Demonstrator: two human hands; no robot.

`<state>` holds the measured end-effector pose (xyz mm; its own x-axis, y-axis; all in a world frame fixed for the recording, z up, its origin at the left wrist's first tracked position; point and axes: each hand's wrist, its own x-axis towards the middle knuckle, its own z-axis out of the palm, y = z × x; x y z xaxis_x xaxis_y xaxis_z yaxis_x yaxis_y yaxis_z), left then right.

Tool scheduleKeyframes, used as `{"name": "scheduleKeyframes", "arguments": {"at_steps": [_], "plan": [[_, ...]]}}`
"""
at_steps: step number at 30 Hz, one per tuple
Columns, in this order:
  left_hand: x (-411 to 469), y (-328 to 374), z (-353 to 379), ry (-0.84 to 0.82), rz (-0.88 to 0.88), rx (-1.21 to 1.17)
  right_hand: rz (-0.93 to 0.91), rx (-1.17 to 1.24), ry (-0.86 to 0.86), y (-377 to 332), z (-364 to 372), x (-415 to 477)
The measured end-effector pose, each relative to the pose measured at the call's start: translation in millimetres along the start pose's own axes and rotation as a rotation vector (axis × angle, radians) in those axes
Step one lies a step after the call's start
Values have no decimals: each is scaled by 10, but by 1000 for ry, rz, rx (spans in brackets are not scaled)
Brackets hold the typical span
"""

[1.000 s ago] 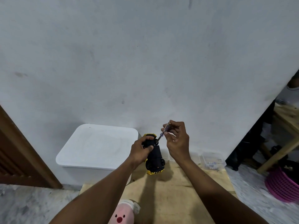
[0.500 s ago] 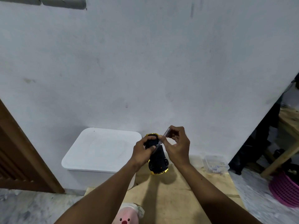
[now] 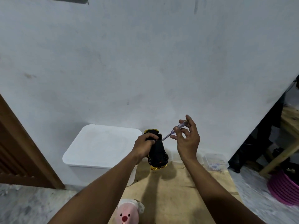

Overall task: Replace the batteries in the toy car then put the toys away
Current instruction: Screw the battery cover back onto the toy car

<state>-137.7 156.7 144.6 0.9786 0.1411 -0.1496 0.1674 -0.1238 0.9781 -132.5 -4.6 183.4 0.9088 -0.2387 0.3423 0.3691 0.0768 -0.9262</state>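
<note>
Above the far end of the table (image 3: 178, 191), the left hand (image 3: 144, 146) grips the car (image 3: 157, 152) round its upper end, fingers and thumb curled tight, holding it upended with its dark underside turned to the camera; whether its yellow lower end touches the wood I cannot tell. The change is in the right hand (image 3: 188, 139): half a second ago it was bunched close over the screwdriver (image 3: 175, 129), right against the car, and now it has drawn up and to the right, its fingers fanned out, with only the fingertips lightly pinching the clear handle. The blade still points down at the underside, just beside the left thumb (the tip itself is too small to see whether it sits in a screw). I read this as a fresh grip between turns on the battery cover screw, so the job is at its early stage: the cover looks shut and no batteries are in sight. The bin (image 3: 103, 146) beside the table has its lid on, and a pink toy (image 3: 127, 214) lies at the near edge, not yet put away.
</note>
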Motion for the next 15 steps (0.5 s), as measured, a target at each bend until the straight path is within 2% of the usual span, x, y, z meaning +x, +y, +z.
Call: {"name": "scheduleKeyframes", "arguments": {"at_steps": [15], "plan": [[39, -72, 114, 50, 27, -10, -79, -53, -74, 66, 44, 33]]}}
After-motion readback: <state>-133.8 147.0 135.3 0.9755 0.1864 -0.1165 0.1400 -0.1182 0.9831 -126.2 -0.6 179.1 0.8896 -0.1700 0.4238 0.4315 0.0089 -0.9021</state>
